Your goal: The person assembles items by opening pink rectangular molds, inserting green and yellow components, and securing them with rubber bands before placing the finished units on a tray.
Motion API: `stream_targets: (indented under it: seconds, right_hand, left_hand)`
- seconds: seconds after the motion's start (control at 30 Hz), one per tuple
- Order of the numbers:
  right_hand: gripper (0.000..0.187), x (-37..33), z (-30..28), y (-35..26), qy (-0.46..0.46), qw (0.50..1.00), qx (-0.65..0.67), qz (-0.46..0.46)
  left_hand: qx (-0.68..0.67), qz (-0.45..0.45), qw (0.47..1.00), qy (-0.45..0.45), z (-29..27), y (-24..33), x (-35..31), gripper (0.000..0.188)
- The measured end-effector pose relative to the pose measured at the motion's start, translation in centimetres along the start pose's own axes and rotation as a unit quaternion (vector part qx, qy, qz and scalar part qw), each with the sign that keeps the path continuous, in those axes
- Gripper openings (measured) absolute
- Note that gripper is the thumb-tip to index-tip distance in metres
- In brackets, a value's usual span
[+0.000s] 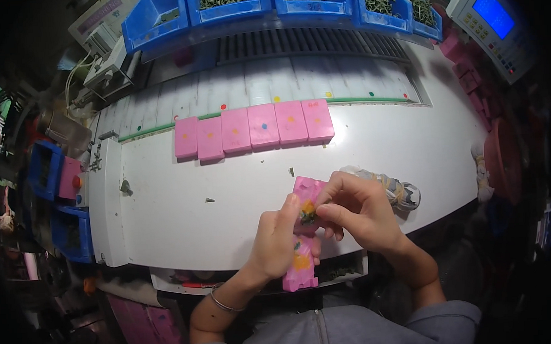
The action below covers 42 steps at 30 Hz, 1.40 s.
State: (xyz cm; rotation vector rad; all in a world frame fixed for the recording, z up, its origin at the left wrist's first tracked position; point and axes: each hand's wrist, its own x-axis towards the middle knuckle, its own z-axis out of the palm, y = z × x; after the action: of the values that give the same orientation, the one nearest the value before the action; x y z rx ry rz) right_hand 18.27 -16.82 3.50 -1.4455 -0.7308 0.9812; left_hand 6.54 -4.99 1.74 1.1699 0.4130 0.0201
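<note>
My left hand grips a long pink block with yellow patches, held lengthwise over the near edge of the white table. My right hand pinches a small dark green piece against the block's middle, fingertips closed on it. A row of several pink blocks, each with a coloured dot, lies side by side farther back on the table.
Blue bins of dark green parts line the back. A white machine with a blue screen stands at the right. A tied bundle of bands lies right of my hands. Small green scraps dot the table. Blue boxes sit left.
</note>
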Motion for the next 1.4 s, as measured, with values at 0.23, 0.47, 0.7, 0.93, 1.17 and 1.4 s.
stream_targets:
  seconds: [0.23,0.47,0.7,0.93,1.17,1.4]
  right_hand:
    - [0.007,-1.3,-0.2,-0.2,0.005,0.970,0.236,-0.048]
    - [0.040,-3.1,1.5,1.0,0.168,0.897,-0.256,-0.318]
    - [0.045,-3.1,1.5,0.9,0.146,0.837,-0.353,-0.392]
    - [0.031,-3.6,2.1,0.9,0.191,0.869,-0.308,-0.337]
    - [0.028,-3.8,2.0,0.9,0.164,0.871,-0.317,-0.336]
    - [0.032,-4.3,1.4,0.7,0.126,0.859,-0.356,-0.347]
  left_hand:
    - [-0.144,-0.068,0.987,-0.014,-1.2,-0.2,0.0,0.065]
    - [-0.058,0.129,0.990,0.022,0.1,-0.6,-2.3,0.018]
    - [-0.068,0.121,0.989,0.044,0.9,-0.6,-2.5,0.015]
    - [-0.028,0.127,0.988,0.079,1.0,-0.8,-2.9,0.012]
    - [0.031,0.197,0.978,0.068,1.2,-0.3,-3.2,0.015]
    - [0.056,0.239,0.968,0.055,1.0,-0.6,-3.2,0.019]
